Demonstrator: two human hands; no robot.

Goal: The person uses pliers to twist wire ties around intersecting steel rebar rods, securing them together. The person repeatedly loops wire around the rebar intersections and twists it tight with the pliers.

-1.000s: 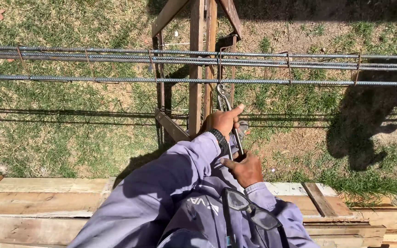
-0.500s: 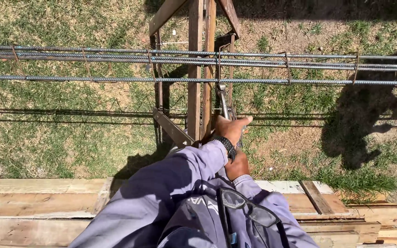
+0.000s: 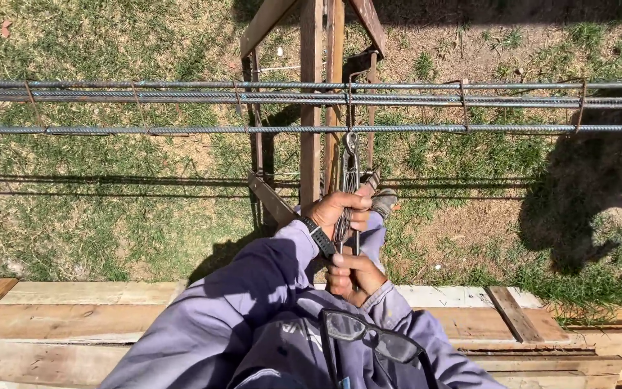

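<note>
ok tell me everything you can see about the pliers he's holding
The pliers are bare grey metal nippers with long thin handles and a small rounded head. They point away from the person, head up against the nearest rebar where a stirrup crosses. The left hand wraps the handles midway; the right hand grips their ends. Whether wire sits in the jaws cannot be seen.

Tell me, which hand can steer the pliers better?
Probably the left hand: it grips the pliers higher, nearer their head at the rebar. The right hand holds the handle ends.
</note>
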